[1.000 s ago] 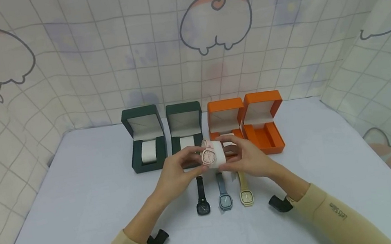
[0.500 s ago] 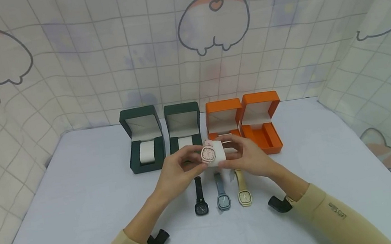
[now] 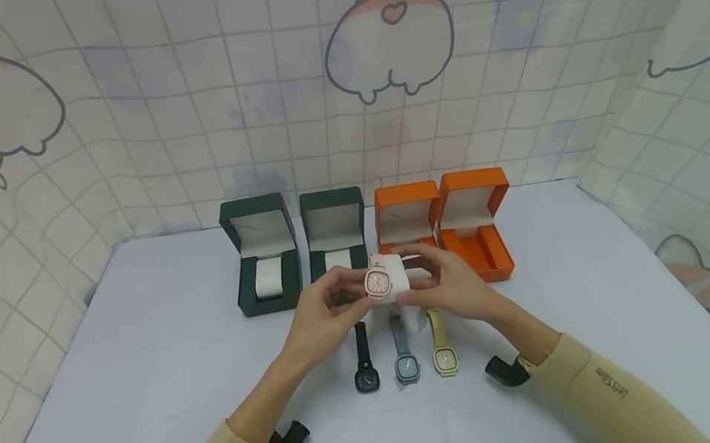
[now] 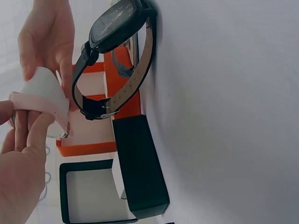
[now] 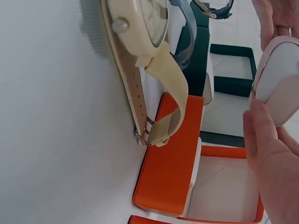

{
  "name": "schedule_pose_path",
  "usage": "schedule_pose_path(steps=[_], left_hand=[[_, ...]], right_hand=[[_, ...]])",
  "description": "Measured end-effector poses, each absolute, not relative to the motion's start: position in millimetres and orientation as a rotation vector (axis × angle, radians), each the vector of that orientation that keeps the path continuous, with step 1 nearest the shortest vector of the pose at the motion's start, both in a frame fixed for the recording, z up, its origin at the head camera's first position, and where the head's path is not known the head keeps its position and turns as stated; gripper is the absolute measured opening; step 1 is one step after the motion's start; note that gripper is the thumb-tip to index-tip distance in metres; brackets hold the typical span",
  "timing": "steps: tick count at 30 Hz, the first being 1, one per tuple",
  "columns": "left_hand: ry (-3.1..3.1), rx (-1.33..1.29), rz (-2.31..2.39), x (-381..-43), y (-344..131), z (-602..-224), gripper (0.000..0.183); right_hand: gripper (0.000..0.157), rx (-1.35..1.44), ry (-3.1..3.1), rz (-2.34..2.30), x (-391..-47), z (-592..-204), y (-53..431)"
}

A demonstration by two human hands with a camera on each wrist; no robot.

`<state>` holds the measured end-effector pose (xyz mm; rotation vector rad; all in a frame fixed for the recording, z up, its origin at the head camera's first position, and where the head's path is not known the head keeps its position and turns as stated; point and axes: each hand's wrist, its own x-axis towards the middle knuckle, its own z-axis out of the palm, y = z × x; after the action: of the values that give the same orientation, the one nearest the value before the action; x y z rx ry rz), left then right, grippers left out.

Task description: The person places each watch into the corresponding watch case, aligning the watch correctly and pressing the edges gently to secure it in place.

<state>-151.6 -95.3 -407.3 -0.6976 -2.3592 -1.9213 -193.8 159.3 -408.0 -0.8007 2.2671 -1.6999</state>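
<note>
Both hands meet above the table in the head view, just in front of the boxes. A pink watch [image 3: 377,283] is wrapped around a white watch cushion [image 3: 398,276], its dial turned toward the left and front. My left hand [image 3: 317,324] pinches the watch between thumb and fingers. From the other side, my right hand [image 3: 454,285] grips the cushion by its end. In the left wrist view the pink strap [image 4: 37,103] encircles the cushion. The right wrist view shows the cushion's flat end [image 5: 279,70] ringed by the strap, with the right fingertips at its edge.
Black [image 3: 366,377], blue [image 3: 407,367] and yellow [image 3: 445,361] watches lie in a row before the hands. Behind stand two green boxes with lids up, the left one [image 3: 240,289] holding a white cushion, and two orange boxes, the right one [image 3: 502,251] without a cushion.
The pink watch and cushion turn slightly within the fingers, and the dial shows a little more upright. Both hands keep their hold and stay nearly in place.
</note>
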Motion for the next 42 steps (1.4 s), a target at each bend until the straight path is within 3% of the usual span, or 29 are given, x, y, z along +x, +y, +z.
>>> schedule_pose_path(steps=[12, 23, 42], left_hand=[[-2.325, -0.834, -2.061, -156, -103, -408, 0.035], [-2.386, -0.845, -2.24, -168, -115, -409, 0.071], [-2.438, -0.698, -2.283, -167, -113, -409, 0.073]], right_hand=[[0.066, -0.824, 2.247, -1.702, -193, -402, 159], [0.068, -0.856, 2.224, -1.641, -194, -401, 161], [0.067, -0.826, 2.239, -1.686, -188, -402, 154]])
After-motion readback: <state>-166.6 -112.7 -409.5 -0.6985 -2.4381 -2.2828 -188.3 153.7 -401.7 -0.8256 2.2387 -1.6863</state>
